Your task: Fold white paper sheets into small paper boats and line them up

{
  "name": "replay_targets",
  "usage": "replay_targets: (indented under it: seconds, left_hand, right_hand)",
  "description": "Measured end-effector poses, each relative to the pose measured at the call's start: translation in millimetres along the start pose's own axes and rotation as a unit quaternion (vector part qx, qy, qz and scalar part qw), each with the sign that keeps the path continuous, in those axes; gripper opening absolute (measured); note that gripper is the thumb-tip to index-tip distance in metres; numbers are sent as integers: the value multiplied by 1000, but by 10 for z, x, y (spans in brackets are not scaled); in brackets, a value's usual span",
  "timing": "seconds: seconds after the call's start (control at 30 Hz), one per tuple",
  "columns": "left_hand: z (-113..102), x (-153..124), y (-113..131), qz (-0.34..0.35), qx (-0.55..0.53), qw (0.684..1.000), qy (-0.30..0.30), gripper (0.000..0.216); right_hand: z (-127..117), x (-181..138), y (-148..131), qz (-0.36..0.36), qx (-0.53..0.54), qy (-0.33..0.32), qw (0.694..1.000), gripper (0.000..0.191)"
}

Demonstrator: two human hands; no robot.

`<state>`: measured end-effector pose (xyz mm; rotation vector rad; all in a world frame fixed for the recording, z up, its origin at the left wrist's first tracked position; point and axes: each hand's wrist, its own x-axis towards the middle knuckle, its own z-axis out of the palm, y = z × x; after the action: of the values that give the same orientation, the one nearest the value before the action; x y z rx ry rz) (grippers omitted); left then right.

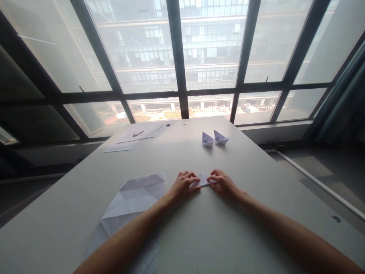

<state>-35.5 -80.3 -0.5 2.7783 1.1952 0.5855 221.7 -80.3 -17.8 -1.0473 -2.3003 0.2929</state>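
A small folded piece of white paper (203,179) lies on the grey table (256,179) between my hands. My left hand (184,185) presses its left end with curled fingers. My right hand (222,183) pinches the right end, fingers bent onto the paper. Both forearms reach in from the bottom edge. Beyond my hands stand two finished white paper boats (207,139) (221,137), side by side and apart from my fingers.
A large creased white sheet (129,205) lies unfolded to the left of my left arm. Flat paper sheets (139,135) with a small white object on them lie at the far left corner. Big windows (211,49) rise behind the table; floor to the right.
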Motion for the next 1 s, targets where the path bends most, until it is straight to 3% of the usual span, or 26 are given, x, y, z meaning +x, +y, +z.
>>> replay_targets:
  seconds: [0.67, 1.0]
  left_hand:
    - [-19, 13, -20, -12, 7, 1000, 13, 26]
    - [-67, 12, 32, -29, -76, 997, 19, 31]
  right_hand:
    - [26, -5, 18, -29, 66, 24, 997, 23]
    - [-23, 33, -50, -66, 114, 105, 986, 22]
